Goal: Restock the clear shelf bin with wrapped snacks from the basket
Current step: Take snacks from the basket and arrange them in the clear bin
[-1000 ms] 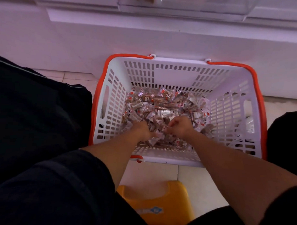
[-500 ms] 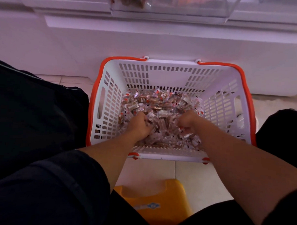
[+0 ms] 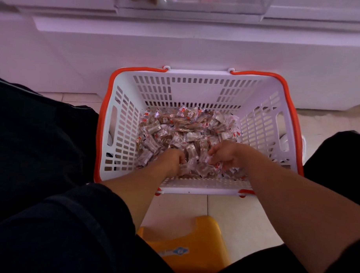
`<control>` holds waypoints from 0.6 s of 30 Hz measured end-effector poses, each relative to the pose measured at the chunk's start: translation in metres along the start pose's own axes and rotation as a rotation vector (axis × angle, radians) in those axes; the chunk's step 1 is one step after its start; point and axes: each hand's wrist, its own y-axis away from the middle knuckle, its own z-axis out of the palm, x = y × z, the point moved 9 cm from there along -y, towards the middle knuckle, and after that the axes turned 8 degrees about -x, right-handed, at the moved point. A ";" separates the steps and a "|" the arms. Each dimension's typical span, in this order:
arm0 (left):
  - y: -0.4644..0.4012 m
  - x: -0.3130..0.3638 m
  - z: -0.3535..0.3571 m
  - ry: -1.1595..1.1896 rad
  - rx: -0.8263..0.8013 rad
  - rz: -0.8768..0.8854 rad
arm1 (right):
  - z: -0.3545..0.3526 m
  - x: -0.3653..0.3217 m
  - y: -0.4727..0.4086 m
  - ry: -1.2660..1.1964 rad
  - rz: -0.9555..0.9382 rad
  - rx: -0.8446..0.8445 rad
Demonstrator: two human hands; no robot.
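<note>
A white slotted basket (image 3: 197,92) with orange handles stands on the floor against a white shelf base. Its bottom is covered with several small wrapped snacks (image 3: 185,126) in clear wrappers with brown contents. Both hands are down in the near part of the pile. My left hand (image 3: 172,160) has its fingers curled into the snacks, gripping some. My right hand (image 3: 225,153) also curls round a few wrappers. The clear shelf bin (image 3: 192,4) sits at the top edge of the view, with a few snacks visible inside at its left.
A yellow plastic stool (image 3: 183,244) is under me, between my dark-clothed legs. The white shelf front (image 3: 178,46) rises right behind the basket. Pale floor tiles show around the basket.
The hands drew apart half a second ago and have since come back toward each other and toward the near wall, gathering wrappers. The view has tilted slightly, so the bin shows more.
</note>
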 end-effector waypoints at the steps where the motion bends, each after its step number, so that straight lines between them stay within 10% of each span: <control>1: -0.001 -0.005 -0.001 0.090 0.022 -0.038 | 0.000 0.002 0.001 -0.020 0.000 -0.002; 5: 0.007 -0.019 0.001 0.791 -0.208 -0.204 | -0.010 -0.023 0.021 -0.073 -0.081 -0.083; 9: 0.035 0.024 -0.064 1.276 -0.311 0.008 | -0.026 -0.102 0.075 -0.142 -0.329 -0.230; 18: 0.171 0.133 -0.239 1.017 -0.428 0.393 | -0.057 -0.259 0.278 0.210 -0.857 -0.077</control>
